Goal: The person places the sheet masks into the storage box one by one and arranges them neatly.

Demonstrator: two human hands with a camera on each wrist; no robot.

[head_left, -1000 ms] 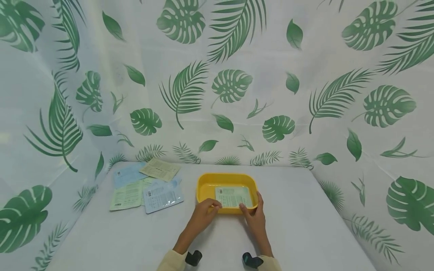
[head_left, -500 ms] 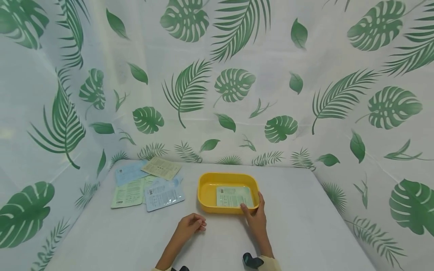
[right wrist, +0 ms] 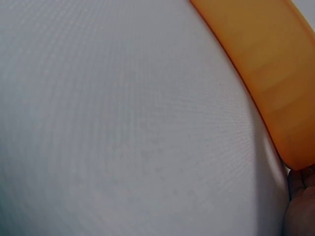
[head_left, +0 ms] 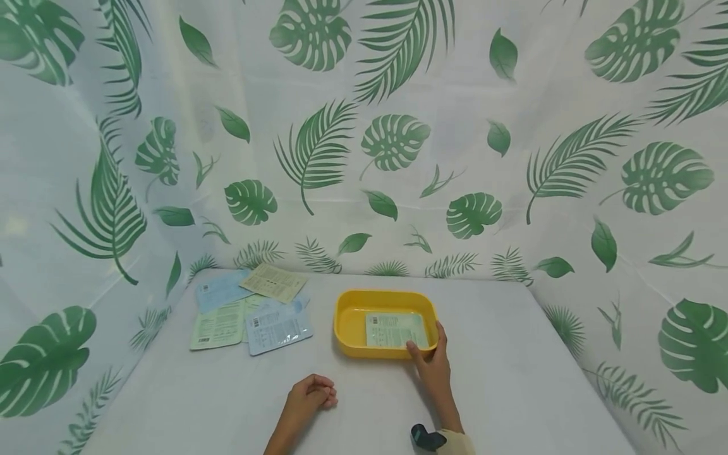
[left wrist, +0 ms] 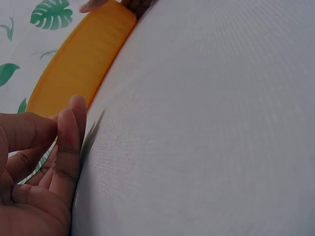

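A yellow plastic tray [head_left: 355,351] stands on the white table, with a pale green printed sachet [head_left: 395,330] lying flat inside it. At the tray's front right corner my right hand [head_left: 435,370] grips the wall, thumb over the rim and fingers along the outer side. The right wrist view catches only a bit of that hand [right wrist: 301,211], beside the tray's yellow wall [right wrist: 266,64]. In front and to the left of the tray, my left hand [head_left: 307,401] rests by the table with loosely curled fingers, holding nothing; the left wrist view shows this hand [left wrist: 44,167] apart from the tray.
To the left lie several overlapping flat sachets: a blue-grey one [head_left: 279,327] in front, a green one [head_left: 218,325], a light blue one [head_left: 222,291] and a beige one [head_left: 274,282]. A leaf-printed white curtain [head_left: 364,246] surrounds the white table [head_left: 500,379].
My left hand has let go of the tray's front rim and drawn back toward the near left. My right hand keeps its grip on the corner; tray and sachets stay in place.
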